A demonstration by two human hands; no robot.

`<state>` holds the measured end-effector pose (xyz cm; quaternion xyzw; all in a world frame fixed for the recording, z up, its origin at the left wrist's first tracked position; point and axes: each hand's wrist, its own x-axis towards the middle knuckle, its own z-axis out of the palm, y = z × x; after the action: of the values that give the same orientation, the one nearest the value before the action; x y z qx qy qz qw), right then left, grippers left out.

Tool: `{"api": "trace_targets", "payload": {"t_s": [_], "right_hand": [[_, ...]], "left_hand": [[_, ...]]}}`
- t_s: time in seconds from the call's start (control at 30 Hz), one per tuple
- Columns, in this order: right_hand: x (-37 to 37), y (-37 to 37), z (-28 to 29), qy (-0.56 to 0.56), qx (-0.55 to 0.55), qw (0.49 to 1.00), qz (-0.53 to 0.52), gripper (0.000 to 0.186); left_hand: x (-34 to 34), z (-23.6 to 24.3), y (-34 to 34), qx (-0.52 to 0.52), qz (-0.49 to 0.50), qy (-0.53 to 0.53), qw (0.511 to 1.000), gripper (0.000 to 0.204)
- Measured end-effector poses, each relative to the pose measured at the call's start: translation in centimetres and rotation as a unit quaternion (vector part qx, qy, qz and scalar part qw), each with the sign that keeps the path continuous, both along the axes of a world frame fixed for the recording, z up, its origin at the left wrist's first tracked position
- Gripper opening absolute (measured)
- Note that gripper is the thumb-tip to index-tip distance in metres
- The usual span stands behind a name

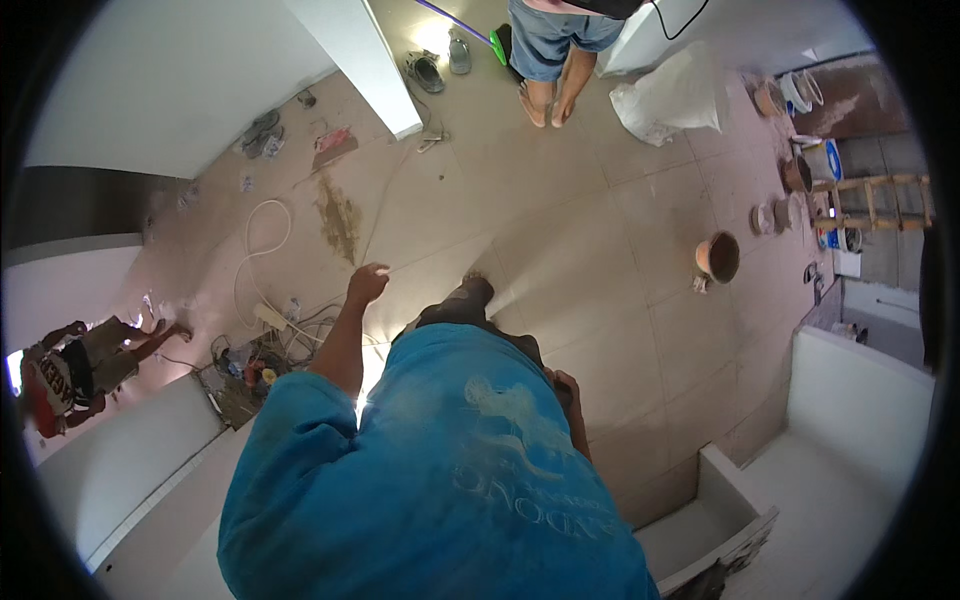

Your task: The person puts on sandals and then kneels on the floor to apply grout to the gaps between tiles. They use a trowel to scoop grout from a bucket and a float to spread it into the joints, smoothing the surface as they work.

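My left hand (370, 284) hangs out over the tiled floor, its fingers loosely curled with nothing visible in them. It is nearest to a white cable (262, 252) and a heap of tangled cords (305, 335) on the floor. Beside my right hip is my right hand (566, 388), close against the side of my body. Its fingers are mostly hidden, and no held thing shows. My blue shirt (420, 450) fills the lower middle, with one bare foot (478, 284) stepping ahead of it.
Ahead stands another person (562, 50) by a broom (498, 45) and a white sack (672, 98). A second person (90, 370) is at the left. A round tub (718, 258), several buckets and a wooden ladder (870, 200) are at the right. A white pillar (365, 70) juts in.
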<state>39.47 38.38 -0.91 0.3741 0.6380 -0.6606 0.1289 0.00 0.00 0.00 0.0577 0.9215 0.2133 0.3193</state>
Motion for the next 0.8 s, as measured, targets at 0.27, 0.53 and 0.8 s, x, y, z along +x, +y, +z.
{"api": "trace_targets", "payload": {"t_s": [0.27, 0.53, 0.8], "right_hand": [[-17.8, 7.2, 15.2, -0.098, 0.286, 0.933, 0.193, 0.046], [-32.9, 18.8, 14.5, -0.132, 0.291, 0.894, 0.315, 0.048], [-48.5, 31.4, 16.2, -0.076, 0.261, 0.873, 0.405, 0.042]], "left_hand": [[-10.6, 4.1, 12.8, 0.093, 0.037, 0.001, 0.995, 0.034], [-14.1, 0.1, 15.1, -0.032, 0.078, -0.051, 0.995, 0.035], [-19.3, 2.9, 23.8, 0.041, 0.315, -0.094, 0.944, 0.04]]}}
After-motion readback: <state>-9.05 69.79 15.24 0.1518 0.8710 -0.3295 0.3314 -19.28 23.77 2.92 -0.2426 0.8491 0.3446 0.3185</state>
